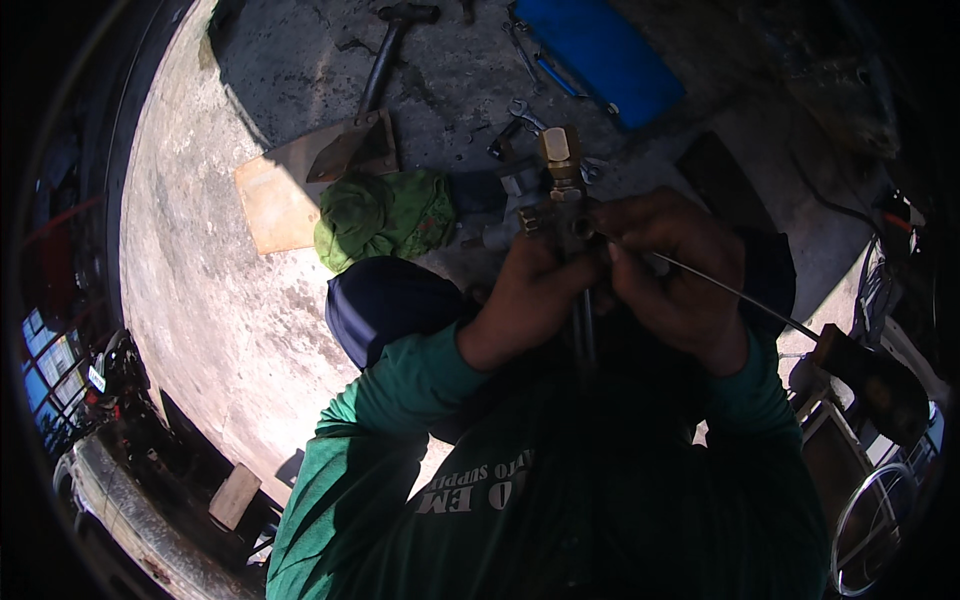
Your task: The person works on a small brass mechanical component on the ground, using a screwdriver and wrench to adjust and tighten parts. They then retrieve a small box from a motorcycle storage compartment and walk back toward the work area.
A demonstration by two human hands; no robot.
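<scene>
- Head view: holds the brass-and-steel fitting [565,192] in front of the torso, between both hands.
- Wraps the left hand [530,295] around the fitting's lower body, with fingers curled closed and no visible gap.
- Rests the right hand [692,302] close on the opposite side, with thumb and fingertips bent inward, nearly together, beside a round side opening [583,228].
- Cannot tell, in such deep shade, whether pinched on the thin rod [735,289] or merely crossed by it; slants from the right fingertips toward a dark handle [872,388] at lower right.
- Points lengthwise away from the torso, with a brass hex nut [558,146] at the far end.
- Lies just left of the right fingertips, with the right hand nearer the opening and the left nearer the body.
- Shows beyond: green cloth [380,218], wrench [527,114], hammer [384,60], blue panel [605,60].
</scene>
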